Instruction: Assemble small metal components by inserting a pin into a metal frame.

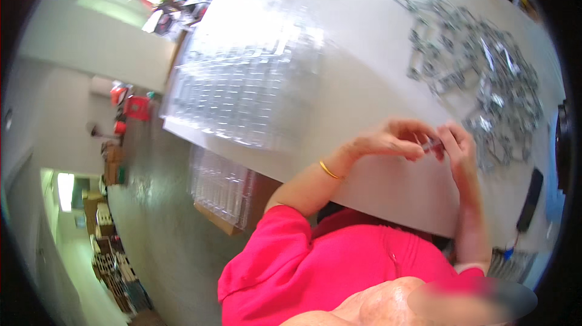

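Note:
Over the near right part of the white table (pixel 376 77), my left hand (pixel 394 138) and my right hand (pixel 454 144) meet. Their fingers pinch a small greyish metal piece (pixel 431 144) between them. Fingers cover much of it, so its exact kind cannot be made out. Just past my right hand lies a loose spread of shiny metal parts (pixel 497 101), some of them long and link-shaped. Farther off to the left, clear plastic trays (pixel 242 83) with rows of compartments rest on the table, blurred by glare. A gold-coloured bangle (pixel 328 170) circles my left wrist.
Below the table's left edge, more clear trays (pixel 221 183) sit on a cardboard box (pixel 216 218). A black strip-shaped object (pixel 530 200) lies at the right. Stacked boxes and crates (pixel 112 259) line the floor at far left, near a red container (pixel 137 107).

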The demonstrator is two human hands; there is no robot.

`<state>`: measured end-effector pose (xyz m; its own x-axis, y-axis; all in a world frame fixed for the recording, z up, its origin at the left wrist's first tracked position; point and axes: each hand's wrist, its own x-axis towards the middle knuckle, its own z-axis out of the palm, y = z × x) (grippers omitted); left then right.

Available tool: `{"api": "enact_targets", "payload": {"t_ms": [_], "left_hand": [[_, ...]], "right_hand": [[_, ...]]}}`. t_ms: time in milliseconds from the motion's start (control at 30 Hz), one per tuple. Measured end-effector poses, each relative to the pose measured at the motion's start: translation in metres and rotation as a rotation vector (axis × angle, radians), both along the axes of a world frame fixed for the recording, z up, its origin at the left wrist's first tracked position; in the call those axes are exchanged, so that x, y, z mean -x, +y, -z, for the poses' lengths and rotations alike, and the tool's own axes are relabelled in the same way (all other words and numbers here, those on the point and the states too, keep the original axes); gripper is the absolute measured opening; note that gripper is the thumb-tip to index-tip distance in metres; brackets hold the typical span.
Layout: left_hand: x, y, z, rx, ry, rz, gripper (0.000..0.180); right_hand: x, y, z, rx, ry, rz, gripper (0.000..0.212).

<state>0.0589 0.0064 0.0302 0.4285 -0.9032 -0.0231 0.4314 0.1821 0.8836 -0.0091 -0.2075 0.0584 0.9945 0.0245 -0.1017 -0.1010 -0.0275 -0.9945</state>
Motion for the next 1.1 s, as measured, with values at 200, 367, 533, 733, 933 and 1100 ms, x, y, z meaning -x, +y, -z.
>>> {"api": "enact_targets", "payload": {"t_ms": [200,367,533,733,933,1100], "left_hand": [[-0.005,0.012,-0.020,-0.173,-0.144,-0.049,0.047],[-0.002,0.009,-0.025,-0.280,-0.195,-0.037,0.048],[0.002,0.003,-0.021,-0.247,-0.232,-0.027,0.047],[-0.004,0.005,-0.018,-0.219,-0.255,0.023,0.051],[-0.003,0.003,-0.024,-0.221,-0.091,0.088,0.049],[-0.004,0.008,-0.025,-0.124,0.009,-0.103,0.050]], "right_hand": [[-0.010,-0.008,-0.004,0.130,0.057,-0.072,0.030],[-0.008,-0.011,-0.004,0.065,0.055,-0.133,0.023],[-0.005,-0.016,-0.003,-0.008,0.074,-0.119,0.018],[-0.004,-0.012,-0.009,-0.073,0.099,-0.078,0.017],[-0.009,-0.018,-0.006,-0.187,0.101,0.044,0.018],[-0.004,-0.013,-0.011,-0.291,-0.111,0.218,0.014]]}}
